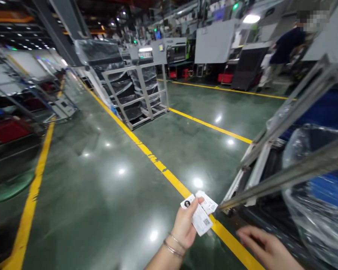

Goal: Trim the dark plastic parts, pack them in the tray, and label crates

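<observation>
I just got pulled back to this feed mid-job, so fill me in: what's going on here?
The person's left hand holds printed white cards above a green floor with yellow lines. The right hand is loosely bent, with nothing visible in it, near a metal frame and clear plastic wrapping. Farther off, another person leans beside the machinery.

Labels (204, 221) over a floor line (174, 182), racks to its right.
At lower centre the labels sit in the left hand (184, 221); the right hand (266, 243) is right of them, by the bottom edge. A far rack (144, 92) holding wrapped goods (121, 88) stands upper centre; a near rack (304, 168) with plastic sheeting (304, 217) inside occupies the right edge, a person (288, 45) beyond it, upper right.
</observation>
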Motion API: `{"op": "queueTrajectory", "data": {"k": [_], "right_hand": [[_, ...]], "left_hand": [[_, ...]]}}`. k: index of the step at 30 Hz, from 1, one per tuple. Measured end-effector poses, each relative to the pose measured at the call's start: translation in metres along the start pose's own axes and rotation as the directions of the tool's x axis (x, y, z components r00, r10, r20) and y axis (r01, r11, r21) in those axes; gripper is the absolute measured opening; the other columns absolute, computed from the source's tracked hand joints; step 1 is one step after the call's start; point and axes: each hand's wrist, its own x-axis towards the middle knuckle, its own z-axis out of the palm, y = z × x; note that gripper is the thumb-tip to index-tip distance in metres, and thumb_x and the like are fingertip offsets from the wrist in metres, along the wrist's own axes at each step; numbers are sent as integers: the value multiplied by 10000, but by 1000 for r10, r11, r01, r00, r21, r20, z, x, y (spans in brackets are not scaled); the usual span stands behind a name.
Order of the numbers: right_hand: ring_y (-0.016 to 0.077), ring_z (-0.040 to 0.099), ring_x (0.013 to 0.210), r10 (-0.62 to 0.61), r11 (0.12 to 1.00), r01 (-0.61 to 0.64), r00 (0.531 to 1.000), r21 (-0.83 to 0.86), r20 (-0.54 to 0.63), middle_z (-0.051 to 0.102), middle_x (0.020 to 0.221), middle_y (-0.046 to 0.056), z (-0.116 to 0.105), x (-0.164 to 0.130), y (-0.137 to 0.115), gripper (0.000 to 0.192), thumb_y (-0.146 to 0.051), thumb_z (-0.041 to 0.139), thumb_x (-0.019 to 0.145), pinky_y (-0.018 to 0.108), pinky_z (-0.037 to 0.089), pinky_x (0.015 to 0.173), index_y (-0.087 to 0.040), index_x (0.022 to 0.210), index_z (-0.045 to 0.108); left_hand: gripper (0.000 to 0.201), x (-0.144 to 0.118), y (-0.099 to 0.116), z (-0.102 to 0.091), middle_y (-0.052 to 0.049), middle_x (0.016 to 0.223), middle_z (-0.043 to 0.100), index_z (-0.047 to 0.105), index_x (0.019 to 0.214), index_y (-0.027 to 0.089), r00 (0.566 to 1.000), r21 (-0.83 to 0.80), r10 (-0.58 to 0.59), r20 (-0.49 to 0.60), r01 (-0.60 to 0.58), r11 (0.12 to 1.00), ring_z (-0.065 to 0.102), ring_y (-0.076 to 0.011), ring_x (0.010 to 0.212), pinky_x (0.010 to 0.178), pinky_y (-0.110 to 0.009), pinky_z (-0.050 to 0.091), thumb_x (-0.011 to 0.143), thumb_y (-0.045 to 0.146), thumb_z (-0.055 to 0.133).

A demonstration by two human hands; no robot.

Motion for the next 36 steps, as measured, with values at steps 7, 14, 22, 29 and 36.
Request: {"op": "queueTrajectory", "data": {"k": [7,14,22,29,36], "right_hand": [[144,531,494,-277,952,283,959,-117,68,627,586,-15,81,112,-158,268,-498,652,639,270,439,489,-236,693,646],[185,621,615,-261,963,214,892,163,370,689,630,41,155,186,-211,358,-554,607,638,294,486,584,-198,642,645],[172,577,588,-296,950,215,846,224,443,647,589,27,214,301,-257,329,-524,616,611,296,463,576,-196,587,625],[123,510,500,-253,955,96,761,282,597,584,558,-14,284,392,-322,341,-512,642,551,249,395,454,-192,660,597],[103,458,495,-218,968,53,661,246,718,577,545,-16,383,464,-399,337,-474,717,463,224,294,408,-182,604,626]], "left_hand": [[402,-41,85,-33,-77,755,746,756,704,120,971,-78,224,-77,-230,970,677,-180,705,726,-269,517,447,392,904],[419,-25,159,-53,-80,753,749,754,688,129,890,-241,390,-234,-442,864,686,-196,708,743,-278,520,392,376,920],[476,52,250,-68,-74,681,728,736,670,103,816,-265,426,-390,-543,797,668,-186,634,672,-278,513,327,370,930],[516,95,349,-93,-78,679,727,726,669,90,690,-224,479,-543,-669,709,661,-179,626,684,-286,512,299,385,930],[545,121,442,-145,-82,638,720,718,651,59,617,-304,449,-646,-748,590,657,-178,593,610,-261,510,230,328,938]]}}
